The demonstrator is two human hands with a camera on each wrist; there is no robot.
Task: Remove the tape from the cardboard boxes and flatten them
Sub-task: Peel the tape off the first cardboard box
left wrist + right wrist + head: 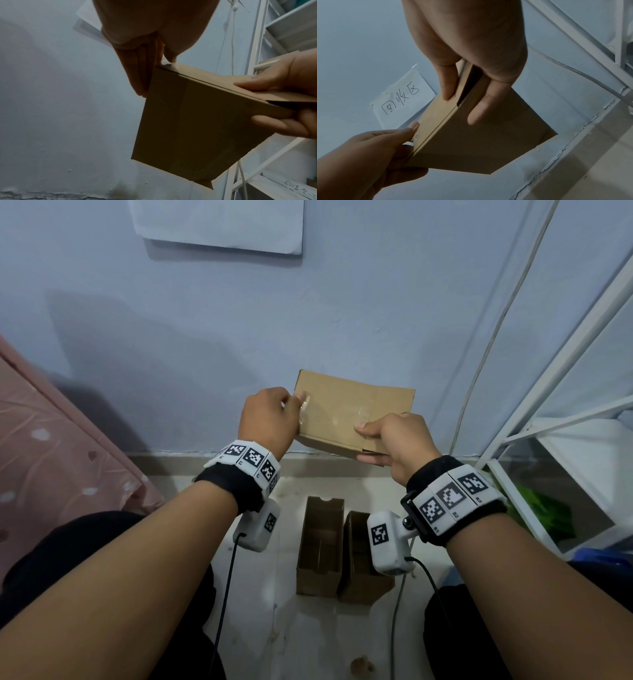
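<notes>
A closed, flat brown cardboard box is held up in front of the blue wall. My left hand pinches a strip of clear tape at the box's left corner, between thumb and fingers. My right hand grips the box's right end, thumb on the top face and fingers underneath. A flap gapes slightly at that end.
Two open cardboard boxes stand on the floor below my hands. A white wire rack is at the right, a pink bedspread at the left. A white cable runs down the wall. A handwritten paper sign hangs above.
</notes>
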